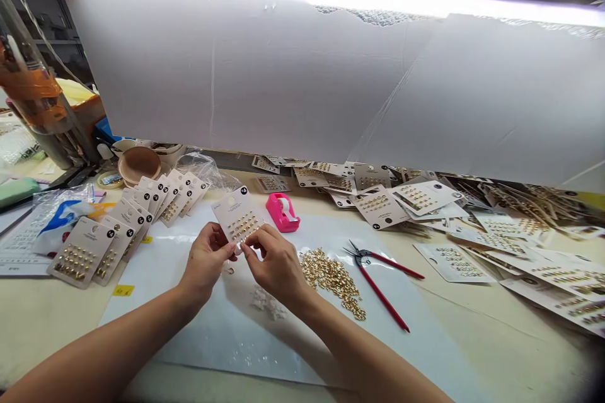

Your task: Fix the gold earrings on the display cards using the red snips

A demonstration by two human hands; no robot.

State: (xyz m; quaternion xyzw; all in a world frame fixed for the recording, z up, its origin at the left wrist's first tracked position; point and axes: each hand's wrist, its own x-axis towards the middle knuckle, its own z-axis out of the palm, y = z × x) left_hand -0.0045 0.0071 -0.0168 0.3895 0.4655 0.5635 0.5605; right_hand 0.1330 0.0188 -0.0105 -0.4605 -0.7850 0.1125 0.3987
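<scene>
My left hand (211, 256) grips a white earring card (235, 208) by its lower left edge, thumb in front. Rows of small gold studs show on the card, which is tilted above the white sheet (198, 340). At the card's lower edge, my right hand (274, 258) has its fingers pinched together; whatever they hold is too small to make out. A small gold piece (229, 268) shows just under the left thumb. Below the hands lies a little heap of clear plastic bits (267, 303). To the right of my right hand spreads a pile of gold pieces (333, 280).
Red-handled pliers (385, 289) lie open right of the gold pile. A pink tape dispenser (282, 213) stands behind the hands. Filled earring cards (85, 252) fan out at left; many more cards (382, 206) are heaped along the back and right. A white panel (307, 88) rises behind.
</scene>
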